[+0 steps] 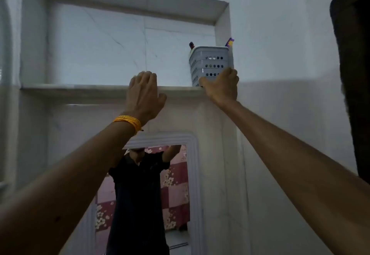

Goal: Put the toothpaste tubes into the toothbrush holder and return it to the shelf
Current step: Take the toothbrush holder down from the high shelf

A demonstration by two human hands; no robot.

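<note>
At the right end of the recessed marble shelf [96, 89], hard against the niche's right wall, stands the grey perforated toothbrush holder [209, 62], upright on the ledge. I read two items projecting above its rim: a dark red-tipped end [191, 45] at the left rear corner, too small to identify, and a purple-and-yellow end [229, 42] at the right rear corner, probably a toothpaste tube, though the dim light leaves that uncertain. My right hand [221, 87] is raised to the holder's lower right corner, its fingers [230, 73] wrapped around that corner and grasping the holder near its base, the thumb lying along the shelf lip. My left hand [145, 94] rests well apart from the holder, farther left on the shelf edge, with the fingers [143, 76] released and laid flat over the lip, holding nothing. A yellow thread band [128, 122] circles the left wrist. Below the shelf, a white-framed mirror [193, 174] shows a person in a dark shirt with arms raised, before a pink floral cloth [175, 184].
</note>
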